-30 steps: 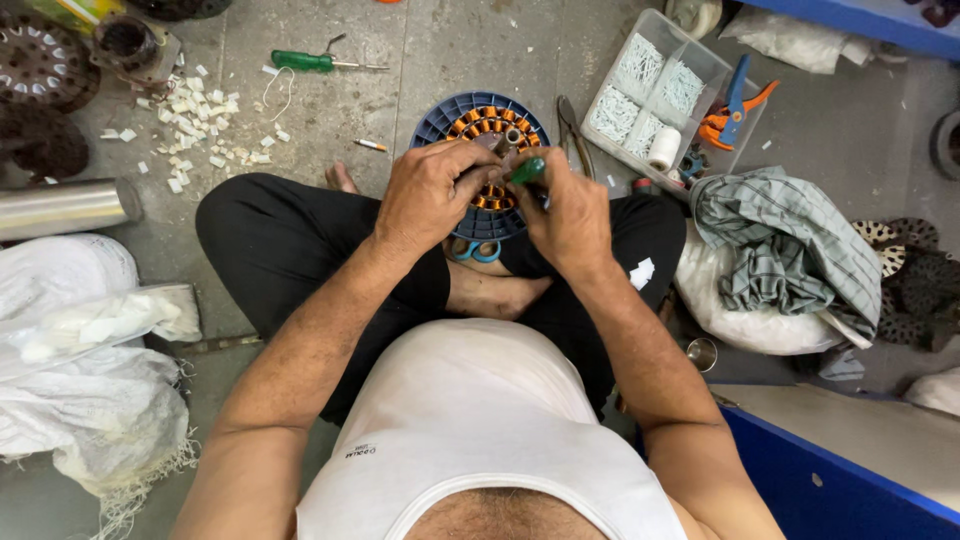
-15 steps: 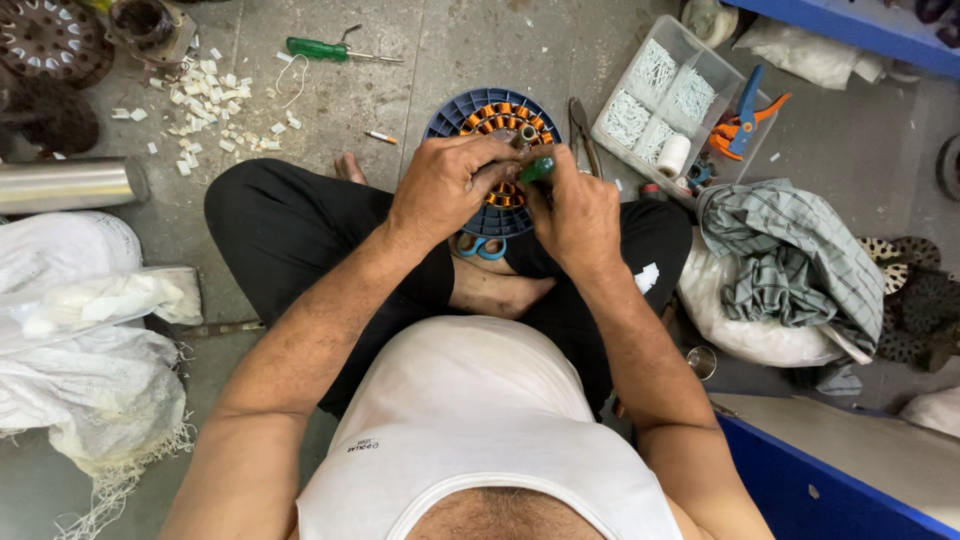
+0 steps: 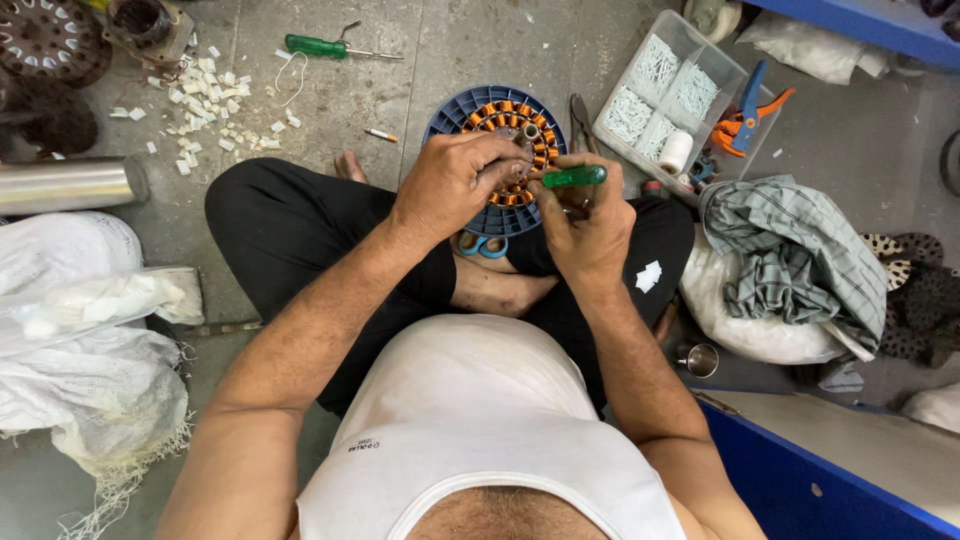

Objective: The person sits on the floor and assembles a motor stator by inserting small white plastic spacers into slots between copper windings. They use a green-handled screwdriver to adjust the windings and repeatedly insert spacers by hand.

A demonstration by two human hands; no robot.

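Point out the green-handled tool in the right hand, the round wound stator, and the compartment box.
green-handled tool (image 3: pixel 574 177), head view, on its handle
wound stator (image 3: pixel 500 113), head view, on the copper coils
compartment box (image 3: pixel 700 50), head view, on its rim

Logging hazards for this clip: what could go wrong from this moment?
The green-handled screwdriver in the right hand could slip and nick the copper windings or the left hand steadying the stator. The stator sits on the person's lap, so it might tip.

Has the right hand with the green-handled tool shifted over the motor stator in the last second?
Cannot tell. The right hand holds the green-handled tool at the stator rim nearest the pliers, much as before; the camera itself moved.
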